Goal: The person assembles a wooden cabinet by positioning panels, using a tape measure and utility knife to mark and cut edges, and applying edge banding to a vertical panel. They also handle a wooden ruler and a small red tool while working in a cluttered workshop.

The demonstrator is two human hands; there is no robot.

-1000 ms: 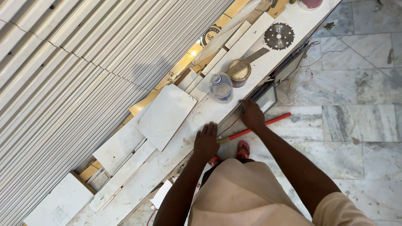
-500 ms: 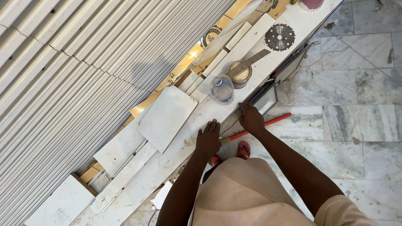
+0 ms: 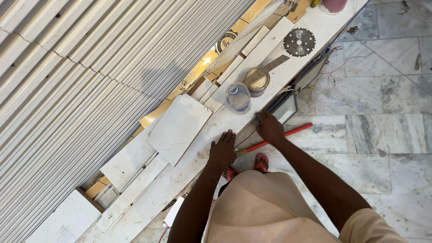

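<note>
Head view: left hand (image 3: 222, 150) lies flat, fingers spread, on the long white dusty tabletop (image 3: 180, 173), just beside a square white tile (image 3: 179, 128). Right hand (image 3: 269, 127) grips the tabletop's edge, fingers curled over it, near the clear plastic bottle (image 3: 237, 97).

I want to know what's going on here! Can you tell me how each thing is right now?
Left hand: flat on the white bench.
Right hand: on the bench edge.
Plastic bottle: upright, capped.
Tin: open, flat stick across it.
Saw blade: lying flat.
Red-handled tool: on the floor.
</note>
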